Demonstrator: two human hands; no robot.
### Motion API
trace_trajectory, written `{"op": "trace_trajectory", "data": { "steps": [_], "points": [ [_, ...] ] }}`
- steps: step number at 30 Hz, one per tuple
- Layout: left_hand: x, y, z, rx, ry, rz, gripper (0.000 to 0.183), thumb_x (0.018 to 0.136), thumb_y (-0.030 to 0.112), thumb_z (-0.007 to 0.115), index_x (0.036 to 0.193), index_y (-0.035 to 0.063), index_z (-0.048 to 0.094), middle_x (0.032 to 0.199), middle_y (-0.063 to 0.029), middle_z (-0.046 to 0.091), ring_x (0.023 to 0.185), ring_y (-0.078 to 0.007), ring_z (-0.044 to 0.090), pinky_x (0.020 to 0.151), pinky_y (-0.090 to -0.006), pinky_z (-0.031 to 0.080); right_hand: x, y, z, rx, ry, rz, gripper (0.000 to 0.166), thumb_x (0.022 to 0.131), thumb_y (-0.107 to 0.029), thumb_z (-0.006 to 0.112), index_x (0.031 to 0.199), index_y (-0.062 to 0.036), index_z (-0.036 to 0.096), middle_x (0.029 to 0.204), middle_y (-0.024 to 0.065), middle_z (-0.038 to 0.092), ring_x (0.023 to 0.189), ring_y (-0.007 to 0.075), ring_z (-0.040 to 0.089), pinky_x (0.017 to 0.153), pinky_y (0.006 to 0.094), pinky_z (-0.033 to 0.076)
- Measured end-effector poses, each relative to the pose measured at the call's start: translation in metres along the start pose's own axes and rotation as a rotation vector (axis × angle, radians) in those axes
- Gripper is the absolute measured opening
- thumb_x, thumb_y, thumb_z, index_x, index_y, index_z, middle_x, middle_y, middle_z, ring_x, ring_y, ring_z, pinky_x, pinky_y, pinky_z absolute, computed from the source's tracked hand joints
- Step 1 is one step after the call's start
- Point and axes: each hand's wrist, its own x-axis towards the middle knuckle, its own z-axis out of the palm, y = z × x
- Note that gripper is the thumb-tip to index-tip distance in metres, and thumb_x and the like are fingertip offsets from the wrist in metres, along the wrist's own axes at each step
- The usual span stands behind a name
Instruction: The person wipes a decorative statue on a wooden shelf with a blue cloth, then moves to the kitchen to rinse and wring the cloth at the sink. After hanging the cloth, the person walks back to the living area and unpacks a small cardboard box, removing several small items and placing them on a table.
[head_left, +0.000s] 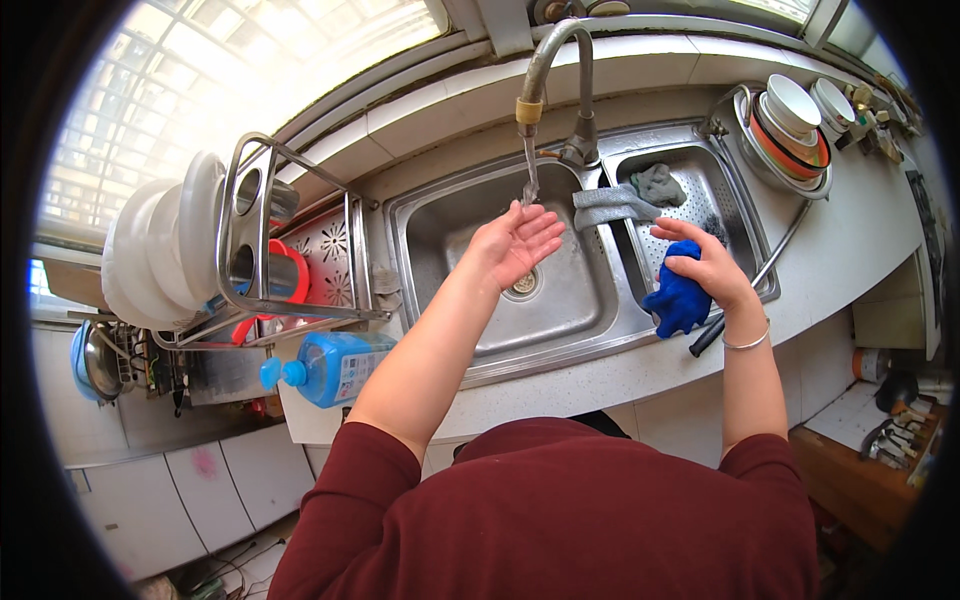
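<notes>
Water runs from a metal gooseneck faucet (589, 82) onto the fingers of my left hand (519, 240). That hand is palm up with nothing in it, above the larger basin (442, 262) of a stainless steel double sink, whose drain (525, 283) shows just below the hand. My right hand (709, 266) grips a crumpled blue cloth (679, 300) over the front of the smaller basin (739, 202). A light grey cloth (611, 206) drapes across the divider between the basins. Behind it, a darker grey cloth (660, 185) lies bunched in the smaller basin.
A metal dish rack (262, 225) with white plates (161, 240) stands at the left. Nearer me is a blue pump bottle (330, 367). Stacked bowls (791, 124) sit at the back right. A dark-handled rod (709, 336) leans across the sink's right edge.
</notes>
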Motion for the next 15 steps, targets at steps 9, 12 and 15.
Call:
{"op": "trace_trajectory", "data": {
  "steps": [9,12,15],
  "points": [
    [0.004,0.011,0.006,0.373,-0.007,0.113,0.023,0.097,0.019,0.051,0.115,0.0057,0.059,0.102,-0.0079,0.067,0.109,-0.0235,0.059,0.093,-0.0423,0.048,0.048,-0.014,0.024,0.502,0.194,-0.028,0.035,0.092,-0.018,0.06,0.123,-0.0029,0.053,0.112,0.0157,0.062,0.103,0.0227,0.061,0.087,0.0348,0.052],
    [-0.003,0.008,-0.003,0.72,0.111,0.231,0.024,0.095,0.018,0.054,0.117,0.0096,0.06,0.1,-0.0029,0.068,0.106,-0.0158,0.059,0.096,-0.0364,0.042,0.05,-0.006,0.023,0.645,0.166,-0.051,0.035,0.096,-0.023,0.052,0.125,-0.0036,0.052,0.115,0.0182,0.061,0.106,0.026,0.06,0.091,0.0397,0.051],
    [0.009,0.002,-0.04,0.909,0.159,0.391,0.04,0.091,0.024,0.06,0.13,0.0138,0.053,0.126,-0.0076,0.057,0.12,-0.0188,0.049,0.104,-0.0387,0.03,0.053,-0.001,0.024,0.719,0.154,-0.054,0.036,0.098,-0.026,0.047,0.126,-0.0035,0.05,0.117,0.0197,0.06,0.107,0.0283,0.059,0.094,0.0425,0.049]
  ]
}}
